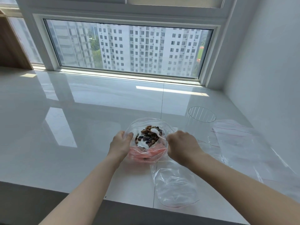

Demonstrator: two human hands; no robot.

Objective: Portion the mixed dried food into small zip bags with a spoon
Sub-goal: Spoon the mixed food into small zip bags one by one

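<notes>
Now spoon [156, 133] in right hand [182, 146] grip

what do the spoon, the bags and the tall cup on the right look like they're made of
Spoon: white, slightly see-through, so probably plastic. Zip bags: thin clear plastic film, glossy and creased, with red lines at the seal. Tall cup: clear and ribbed, most likely rigid plastic, though glass can't be ruled out.

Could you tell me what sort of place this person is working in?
Probably a room in a high-rise flat: a glossy white tiled ledge runs under a wide window facing apartment towers at upper-floor height. Zip bags lie on it, which suggests home use.
</notes>
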